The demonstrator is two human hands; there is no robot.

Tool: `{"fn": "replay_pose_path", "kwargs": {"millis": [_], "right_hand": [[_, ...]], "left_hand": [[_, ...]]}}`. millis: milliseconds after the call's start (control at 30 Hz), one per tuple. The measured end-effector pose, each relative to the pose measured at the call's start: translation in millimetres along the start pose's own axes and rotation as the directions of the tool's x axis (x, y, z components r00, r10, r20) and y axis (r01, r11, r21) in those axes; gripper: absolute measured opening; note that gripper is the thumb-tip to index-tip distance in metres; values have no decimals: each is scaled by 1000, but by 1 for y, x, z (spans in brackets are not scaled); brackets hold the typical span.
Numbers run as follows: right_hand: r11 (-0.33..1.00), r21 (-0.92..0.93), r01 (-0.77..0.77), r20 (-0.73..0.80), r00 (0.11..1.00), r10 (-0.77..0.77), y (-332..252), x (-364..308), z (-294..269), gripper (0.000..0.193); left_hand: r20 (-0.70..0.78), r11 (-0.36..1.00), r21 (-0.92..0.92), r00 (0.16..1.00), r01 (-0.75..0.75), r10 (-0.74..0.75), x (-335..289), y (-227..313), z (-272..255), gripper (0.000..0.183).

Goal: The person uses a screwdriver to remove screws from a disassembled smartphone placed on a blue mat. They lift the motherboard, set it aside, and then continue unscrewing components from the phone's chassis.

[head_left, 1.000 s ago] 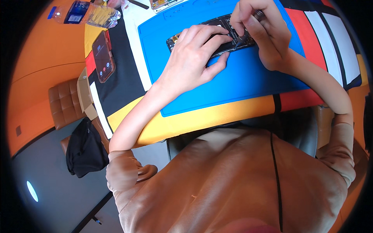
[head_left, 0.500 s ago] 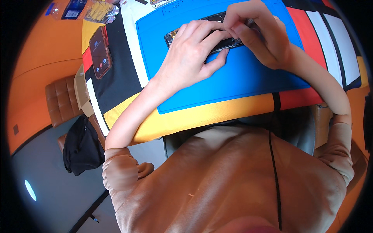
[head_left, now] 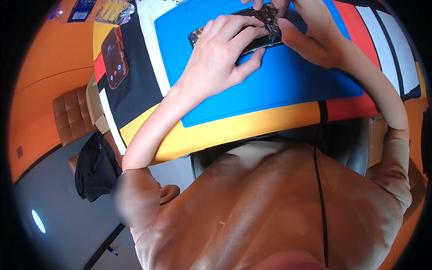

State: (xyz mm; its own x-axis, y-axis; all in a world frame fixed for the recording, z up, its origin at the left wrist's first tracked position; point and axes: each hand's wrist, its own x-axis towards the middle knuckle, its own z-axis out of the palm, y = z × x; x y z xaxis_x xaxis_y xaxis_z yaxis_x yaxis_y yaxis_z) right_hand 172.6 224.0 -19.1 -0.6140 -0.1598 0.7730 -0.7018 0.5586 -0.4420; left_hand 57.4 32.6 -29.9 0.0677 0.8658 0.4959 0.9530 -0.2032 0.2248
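Observation:
An opened smartphone (head_left: 257, 44) with its inner parts bared lies slantwise on a blue work mat (head_left: 297, 83). My left hand (head_left: 220, 45) rests over it, fingers reaching across its middle and thumb along the near edge, holding it against the mat. In my right hand (head_left: 315, 42) is a slim dark pointed tool (head_left: 275, 30), pinched between thumb and fingers. Its tip points down at the phone's right part, close to my left fingertips. Some right fingers bend round by the phone's far edge and are cut off by the top of the view.
A second phone (head_left: 115, 60) with a lit screen lies left of the mat on the striped tablecloth (head_left: 141, 63). Clear plastic bottles (head_left: 114, 11) lie at the far left. Beside the table are a brown padded chair (head_left: 72, 114) and a black bag (head_left: 96, 168).
My right hand has turned and shifted slightly right, uncovering the tool and the phone's right part. My left hand stays on the phone. The whole view has shifted a little.

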Motion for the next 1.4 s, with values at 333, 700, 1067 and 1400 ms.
{"fn": "replay_pose_path", "kwargs": {"millis": [333,700,1067,1400], "right_hand": [[974,58,-220,101,972,214,-11,1,-10,26],[992,29,-127,97,988,123,-15,1,-6,30],[775,431,-463,-243,768,593,-5,4,-17,17],[581,692,-429,-327,531,782,55,-9,-14,24]], "left_hand": [[-27,1000,-12,1000,5,-5,0,0,1,26],[10,971,-217,995,101,-101,8,6,-1,16],[115,989,-66,986,131,-122,25,9,-13,13],[241,978,108,959,-178,148,36,11,-25,11]]}}
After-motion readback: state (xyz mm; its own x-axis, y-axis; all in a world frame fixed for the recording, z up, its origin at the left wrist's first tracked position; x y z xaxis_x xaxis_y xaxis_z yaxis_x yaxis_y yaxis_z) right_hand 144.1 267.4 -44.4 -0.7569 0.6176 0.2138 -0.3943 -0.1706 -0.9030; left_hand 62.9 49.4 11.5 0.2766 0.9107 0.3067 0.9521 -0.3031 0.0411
